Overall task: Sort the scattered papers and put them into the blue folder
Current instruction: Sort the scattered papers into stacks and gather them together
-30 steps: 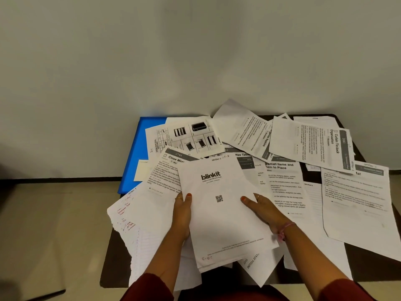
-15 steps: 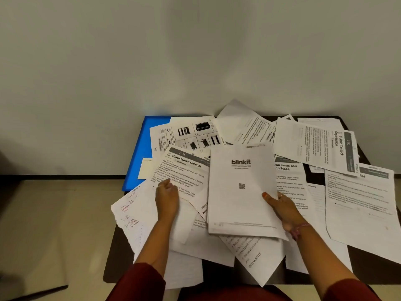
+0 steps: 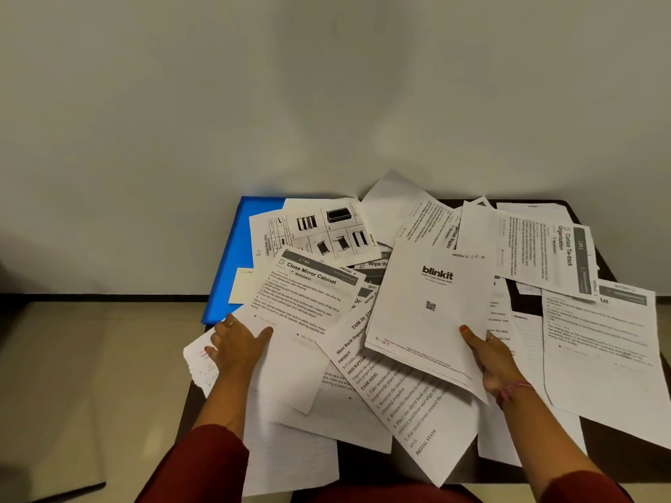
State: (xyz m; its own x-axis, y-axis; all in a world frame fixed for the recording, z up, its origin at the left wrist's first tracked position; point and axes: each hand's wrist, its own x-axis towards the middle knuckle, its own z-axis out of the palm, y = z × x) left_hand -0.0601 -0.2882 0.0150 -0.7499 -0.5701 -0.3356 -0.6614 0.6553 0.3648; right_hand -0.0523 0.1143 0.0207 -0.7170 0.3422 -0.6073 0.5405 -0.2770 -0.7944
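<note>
White sheets under both hands. Right hand point(image 3: 495, 361) grips the lower right edge of the blinkit stack point(image 3: 428, 306), thumb on top, fingers beneath; the stack has moved right and farther out since a second ago, when both hands held it at centre. Left hand point(image 3: 236, 344) has let go and now rests with fingers spread on the Close Mirror Cabinet sheet point(image 3: 308, 295), gripping nothing. Shoe rack sheet point(image 3: 406, 401) lies exposed between the hands. Blue folder point(image 3: 232, 255) sits at the table's far left corner, mostly covered by scattered papers point(image 3: 599, 343). Dark table point(image 3: 363, 462) stands against a plain pale wall point(image 3: 326, 85); beige floor point(image 3: 90, 375) to the left.
</note>
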